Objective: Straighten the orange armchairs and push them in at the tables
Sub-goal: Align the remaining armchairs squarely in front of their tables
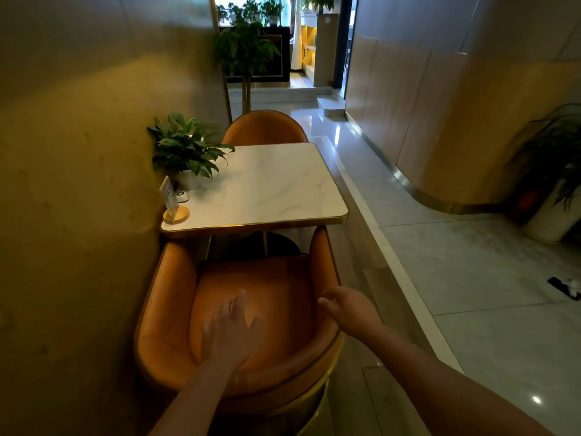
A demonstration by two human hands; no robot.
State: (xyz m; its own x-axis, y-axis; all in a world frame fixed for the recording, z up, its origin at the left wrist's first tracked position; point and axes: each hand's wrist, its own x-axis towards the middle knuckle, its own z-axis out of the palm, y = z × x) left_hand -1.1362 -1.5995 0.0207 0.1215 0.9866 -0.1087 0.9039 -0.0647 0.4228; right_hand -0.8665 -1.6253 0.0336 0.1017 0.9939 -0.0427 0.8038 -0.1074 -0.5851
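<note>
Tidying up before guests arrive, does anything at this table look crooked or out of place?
Nothing stands out. The near orange armchair sits square with its arms tucked under the marble table; the far armchair is pushed in too.

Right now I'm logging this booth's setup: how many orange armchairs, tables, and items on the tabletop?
Orange armchairs: 2, near and far
Tables: 1
Tabletop items: 3, potted plant, sign holder, small round device
Total: 6

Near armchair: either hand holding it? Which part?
Right hand grips the near armchair at the top edge of its right armrest. Left hand is open, blurred, over the seat, holding nothing.
</note>
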